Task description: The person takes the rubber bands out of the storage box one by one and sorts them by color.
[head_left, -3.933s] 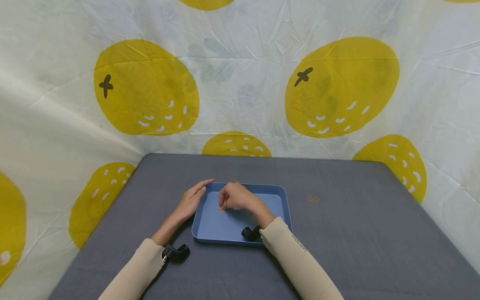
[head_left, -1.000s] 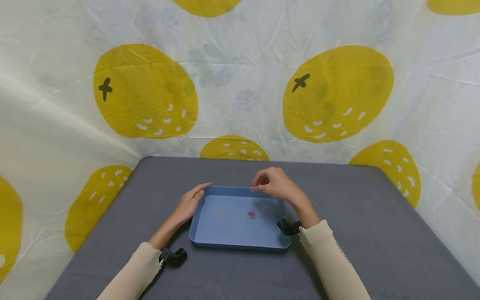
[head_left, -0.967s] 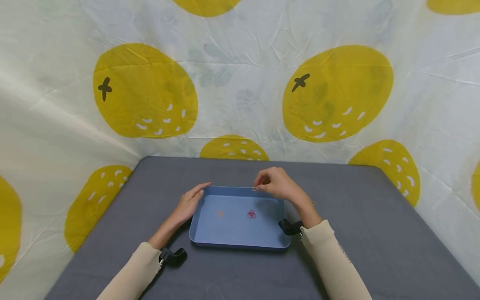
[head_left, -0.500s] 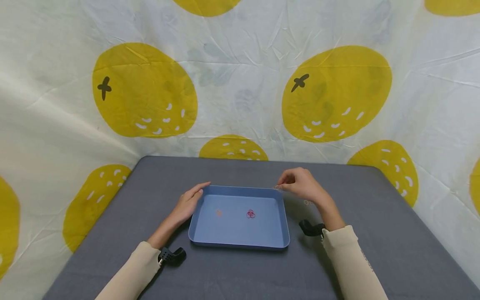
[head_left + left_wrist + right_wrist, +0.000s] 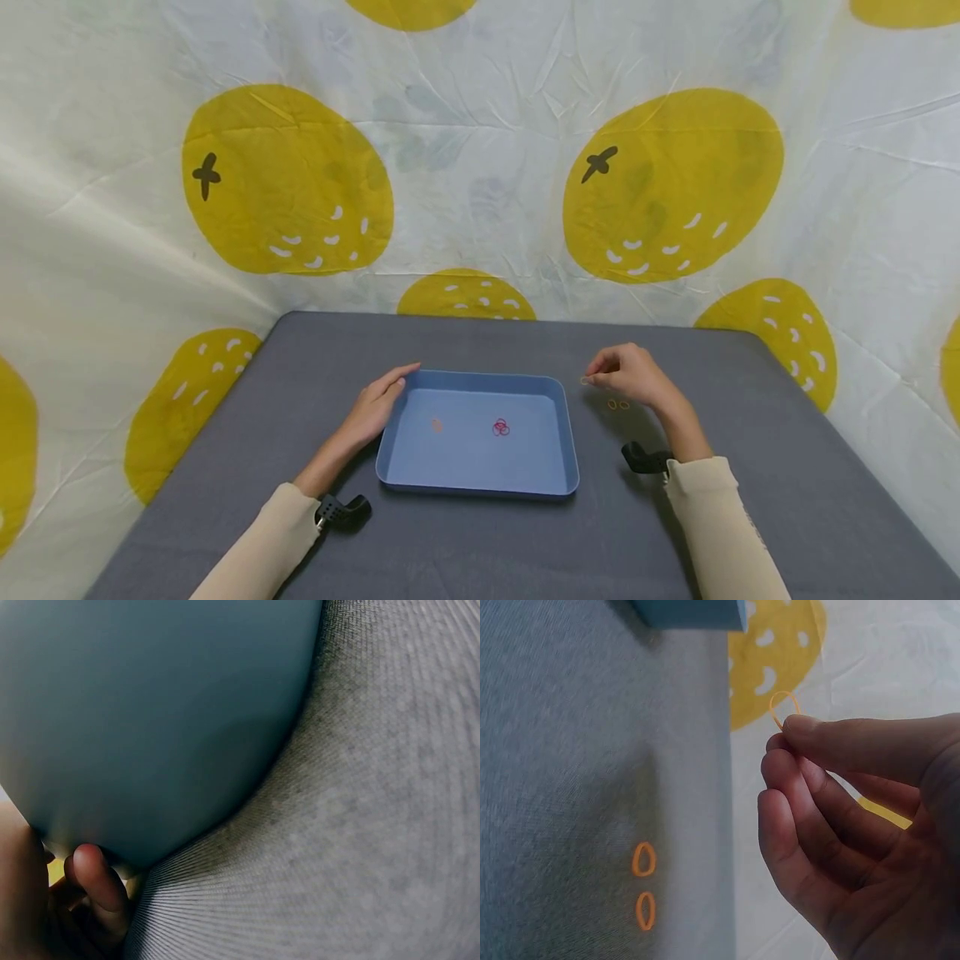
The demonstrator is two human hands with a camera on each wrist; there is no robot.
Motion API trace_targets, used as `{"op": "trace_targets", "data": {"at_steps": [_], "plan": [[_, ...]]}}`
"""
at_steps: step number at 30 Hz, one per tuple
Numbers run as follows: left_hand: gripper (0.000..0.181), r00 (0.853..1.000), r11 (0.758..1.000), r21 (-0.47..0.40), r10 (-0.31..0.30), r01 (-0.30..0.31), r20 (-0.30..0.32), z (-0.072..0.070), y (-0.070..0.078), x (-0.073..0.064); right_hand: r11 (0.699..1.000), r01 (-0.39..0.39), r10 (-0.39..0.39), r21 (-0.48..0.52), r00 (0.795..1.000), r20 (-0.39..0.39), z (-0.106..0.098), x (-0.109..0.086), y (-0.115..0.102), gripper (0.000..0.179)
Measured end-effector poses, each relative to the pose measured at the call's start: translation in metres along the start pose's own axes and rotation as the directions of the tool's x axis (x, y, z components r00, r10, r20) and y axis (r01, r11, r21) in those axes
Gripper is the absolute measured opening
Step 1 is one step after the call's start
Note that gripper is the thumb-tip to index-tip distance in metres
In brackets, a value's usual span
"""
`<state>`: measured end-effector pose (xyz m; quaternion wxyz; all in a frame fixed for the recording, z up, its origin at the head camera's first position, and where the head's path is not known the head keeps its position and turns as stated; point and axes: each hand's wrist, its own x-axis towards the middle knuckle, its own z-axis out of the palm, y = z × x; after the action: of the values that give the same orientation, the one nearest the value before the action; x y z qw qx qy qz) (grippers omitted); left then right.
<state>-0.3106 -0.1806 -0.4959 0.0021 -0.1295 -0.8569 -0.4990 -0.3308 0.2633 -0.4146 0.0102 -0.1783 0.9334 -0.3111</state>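
My right hand (image 5: 633, 372) pinches a small yellow-orange rubber band (image 5: 784, 705) between thumb and index finger, above the table to the right of the blue tray (image 5: 480, 493). Two more yellow-orange rubber bands lie side by side on the cloth below that hand, one rubber band (image 5: 643, 859) beside another rubber band (image 5: 645, 911). Inside the tray sit a cluster of red rubber bands (image 5: 501, 427) and, further left, a pale orange rubber band or bands (image 5: 437, 425), too faint to count. My left hand (image 5: 372, 408) rests with extended fingers along the tray's left wall.
Dark grey cloth covers the table (image 5: 480, 542). Behind it and at the sides hangs a white curtain (image 5: 480, 167) with large yellow fruit shapes. A black wrist camera (image 5: 343, 513) hangs from the left wrist, another wrist camera (image 5: 647, 458) from the right.
My right hand was low over the tray's left part; it has since risen and moved right past the rim, carrying a rubber band. My left hand stays at the tray's left side.
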Motion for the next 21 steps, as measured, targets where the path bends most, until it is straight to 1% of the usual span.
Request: {"op": "trace_targets", "data": {"at_steps": [6,13,16,21], "plan": [[0.042,1.0,1.0,0.005,-0.005,0.005,-0.016,-0.002,-0.002,-0.002,0.999,-0.027,0.026,0.028,0.998,0.056,0.004,0.004,0.01,0.006],[0.041,1.0,1.0,0.0,-0.017,0.017,-0.008,-0.001,-0.002,-0.001,0.996,-0.082,0.078,0.025,0.991,0.112,0.006,0.002,0.016,0.007],[0.041,1.0,1.0,-0.005,-0.012,0.012,0.001,0.0,-0.002,0.0,0.994,-0.108,0.104,0.024,0.987,0.122,0.007,0.0,0.017,0.008],[0.041,1.0,1.0,-0.008,-0.007,0.007,0.001,0.001,-0.002,0.001,0.994,-0.112,0.11,0.01,0.986,0.124,0.01,-0.001,0.02,0.01]]}}
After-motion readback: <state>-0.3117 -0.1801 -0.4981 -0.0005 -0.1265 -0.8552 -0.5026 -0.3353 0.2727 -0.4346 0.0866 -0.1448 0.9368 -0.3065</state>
